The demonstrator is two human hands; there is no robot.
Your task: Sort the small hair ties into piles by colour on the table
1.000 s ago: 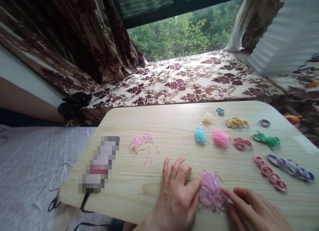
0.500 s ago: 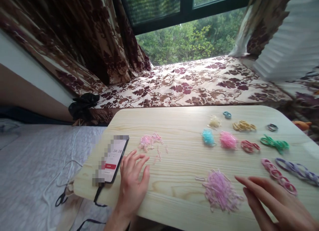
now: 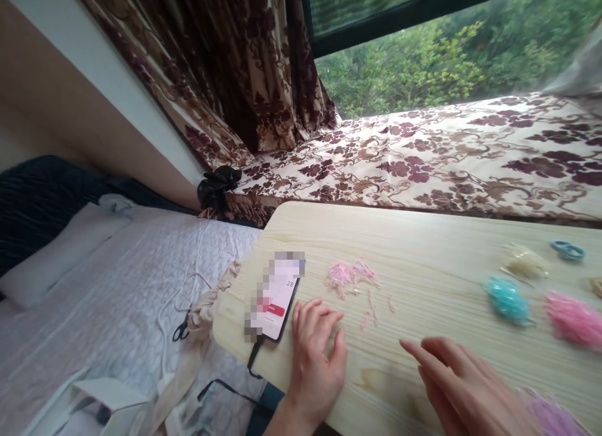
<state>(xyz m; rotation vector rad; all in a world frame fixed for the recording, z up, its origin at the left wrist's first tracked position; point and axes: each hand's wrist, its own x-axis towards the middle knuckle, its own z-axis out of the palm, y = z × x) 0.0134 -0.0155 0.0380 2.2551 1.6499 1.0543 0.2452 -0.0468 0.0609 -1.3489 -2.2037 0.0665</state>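
My left hand (image 3: 318,345) rests on the light wooden table (image 3: 414,238), fingers loosely spread and nothing in them. Right beside it lies a phone (image 3: 278,301) with its screen lit and partly blurred out. Just past the fingertips is a small pile of light pink elastic bands (image 3: 342,278), with a few loose strands scattered toward me. My right hand (image 3: 465,379) hovers over the table, fingers stretched forward and apart from the thumb, holding nothing that I can see. It partly covers a pile of purple elastic bands (image 3: 552,416).
On the right are bundles of teal bands (image 3: 506,300), bright pink bands (image 3: 574,320) and cream bands (image 3: 524,262), plus blue hair ties (image 3: 568,250). A bed (image 3: 126,279) with a white cable adjoins the table's left side. Behind stands a floral-covered window ledge (image 3: 423,154).
The view has turned left, so things appear further right. My right hand has moved left from beside the purple pile toward the middle of the table. My left hand stays by the phone.
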